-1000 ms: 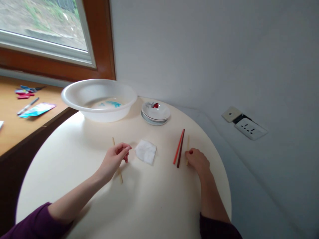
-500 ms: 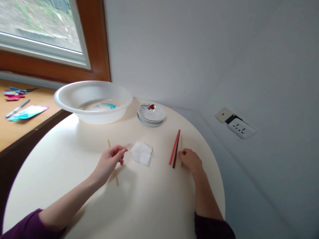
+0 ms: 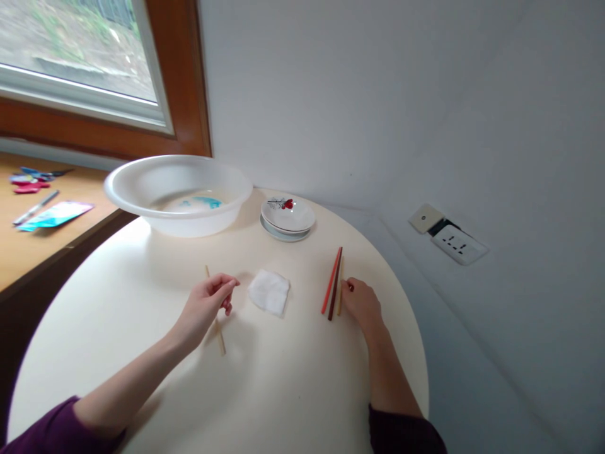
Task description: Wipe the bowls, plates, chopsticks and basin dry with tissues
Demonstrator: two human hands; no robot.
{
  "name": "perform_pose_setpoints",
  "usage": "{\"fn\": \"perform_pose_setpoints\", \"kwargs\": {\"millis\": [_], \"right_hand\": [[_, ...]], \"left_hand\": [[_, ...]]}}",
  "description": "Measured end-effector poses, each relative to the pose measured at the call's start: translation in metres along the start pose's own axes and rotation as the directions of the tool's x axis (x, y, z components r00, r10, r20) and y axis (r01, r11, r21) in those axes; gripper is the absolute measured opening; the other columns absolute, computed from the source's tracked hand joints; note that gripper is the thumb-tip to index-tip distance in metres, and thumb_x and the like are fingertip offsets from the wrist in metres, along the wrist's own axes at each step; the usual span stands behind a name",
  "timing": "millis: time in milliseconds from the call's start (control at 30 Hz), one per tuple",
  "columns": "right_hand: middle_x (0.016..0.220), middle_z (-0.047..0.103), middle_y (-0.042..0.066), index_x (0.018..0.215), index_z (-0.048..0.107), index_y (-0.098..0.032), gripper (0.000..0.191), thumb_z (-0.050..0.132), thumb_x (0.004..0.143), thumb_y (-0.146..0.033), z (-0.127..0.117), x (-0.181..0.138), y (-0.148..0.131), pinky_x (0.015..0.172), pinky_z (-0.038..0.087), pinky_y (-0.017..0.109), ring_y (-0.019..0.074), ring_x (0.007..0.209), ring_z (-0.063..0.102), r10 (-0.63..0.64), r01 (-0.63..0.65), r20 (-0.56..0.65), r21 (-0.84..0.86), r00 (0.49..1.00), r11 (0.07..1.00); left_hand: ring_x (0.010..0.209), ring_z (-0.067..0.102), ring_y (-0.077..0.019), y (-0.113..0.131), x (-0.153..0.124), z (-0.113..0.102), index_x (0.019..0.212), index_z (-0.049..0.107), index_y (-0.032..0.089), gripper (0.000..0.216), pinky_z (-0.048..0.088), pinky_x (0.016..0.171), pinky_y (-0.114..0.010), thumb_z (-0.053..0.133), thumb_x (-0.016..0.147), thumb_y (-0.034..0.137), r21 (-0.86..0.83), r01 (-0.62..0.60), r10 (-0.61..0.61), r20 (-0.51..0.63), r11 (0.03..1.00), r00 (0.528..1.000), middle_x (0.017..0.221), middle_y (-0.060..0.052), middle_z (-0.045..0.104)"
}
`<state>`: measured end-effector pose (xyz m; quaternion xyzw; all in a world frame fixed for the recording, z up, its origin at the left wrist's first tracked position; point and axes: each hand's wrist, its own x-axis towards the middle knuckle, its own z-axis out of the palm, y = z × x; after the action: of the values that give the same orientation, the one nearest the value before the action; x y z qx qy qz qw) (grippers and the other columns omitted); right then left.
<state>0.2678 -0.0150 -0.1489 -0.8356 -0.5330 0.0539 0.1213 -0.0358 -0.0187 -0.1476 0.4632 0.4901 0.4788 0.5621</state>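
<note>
My right hand point(image 3: 362, 301) is closed at the right of the table, its fingertips on a light wooden chopstick point(image 3: 339, 301). Just left of that stick lie a dark brown chopstick point(image 3: 334, 289) and a red chopstick point(image 3: 329, 287), close together at their far ends. My left hand point(image 3: 211, 304) hovers with thumb and forefinger pinched and nothing visible between them. Beneath it, partly hidden, another light wooden chopstick point(image 3: 220, 342) lies on the table. A white cloth piece point(image 3: 269, 292) lies flat between my hands.
A large white basin point(image 3: 189, 222) holding water and something blue stands at the back left. Stacked dishes point(image 3: 288, 217) sit beside it. A wooden desk point(image 3: 28, 252) with a pen point(image 3: 35, 208) and a packet point(image 3: 59, 215) adjoins the round table point(image 3: 265, 403). Wall sockets point(image 3: 457, 244) are at the right.
The light wooden chopstick at my right hand has shifted slightly left, closer to the dark brown one. My left hand has barely moved.
</note>
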Motion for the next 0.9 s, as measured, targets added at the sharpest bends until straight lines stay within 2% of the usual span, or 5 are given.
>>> {"fn": "perform_pose_setpoints", "kwargs": {"millis": [100,200,400,567,900], "right_hand": [[0.054,0.05,0.0,0.063,0.052,-0.02,0.033,0.034,0.086,-0.037,0.001,-0.005,-0.008,0.051,0.028,0.025,0.0141,0.052,0.045,-0.05,0.097,-0.288,0.151,0.956,0.984],[0.051,0.045,-0.002,0.061,0.047,-0.02,0.033,0.034,0.088,-0.036,0.01,-0.015,-0.027,0.053,0.031,0.025,0.0124,0.05,0.042,-0.265,0.388,-0.401,0.264,0.877,0.883],[0.079,0.061,0.005,0.079,0.057,-0.018,0.011,0.052,0.082,-0.028,0.033,-0.044,-0.073,0.075,0.037,0.031,0.0181,0.078,0.054,-0.706,0.777,-0.326,0.224,0.628,0.588],[0.095,0.063,0.006,0.093,0.06,-0.02,0.021,0.065,0.073,-0.026,0.044,-0.055,-0.085,0.083,0.036,0.035,0.0205,0.091,0.054,-0.78,0.781,-0.123,0.24,0.613,0.576],[0.081,0.065,0.005,0.078,0.061,-0.018,0.01,0.053,0.077,-0.013,0.048,-0.049,-0.085,0.077,0.038,0.033,0.0186,0.081,0.057,-0.743,0.726,-0.113,0.352,0.66,0.591]], "left_hand": [[0.043,0.039,-0.0091,0.003,0.0,-0.001,0.069,0.054,0.017,0.025,0.036,0.043,-0.022,0.057,0.072,0.042,0.055,-0.009,0.007,0.024,0.998,1.0,0.047,0.007,0.037],[0.042,0.038,-0.01,0.006,0.002,-0.005,0.067,0.049,0.019,0.024,0.032,0.044,-0.023,0.047,0.077,0.041,0.349,-0.12,0.098,0.08,0.929,0.992,0.046,0.007,0.035],[0.054,0.05,-0.0165,0.012,0.004,-0.017,0.062,0.045,0.021,0.025,0.028,0.05,-0.026,0.035,0.082,0.032,0.945,-0.081,0.059,0.066,0.318,0.996,0.056,-0.002,0.053],[0.066,0.061,-0.0235,0.012,0.004,-0.022,0.062,0.051,0.02,0.037,0.03,0.05,-0.027,0.031,0.084,0.04,0.996,-0.054,-0.135,0.064,0.078,0.989,0.068,-0.01,0.064],[0.078,0.063,-0.0274,0.005,0.001,-0.021,0.078,0.057,0.016,0.031,0.038,0.059,-0.031,0.029,0.084,0.028,0.993,-0.117,-0.154,0.12,0.03,0.981,0.084,-0.014,0.067]]}}
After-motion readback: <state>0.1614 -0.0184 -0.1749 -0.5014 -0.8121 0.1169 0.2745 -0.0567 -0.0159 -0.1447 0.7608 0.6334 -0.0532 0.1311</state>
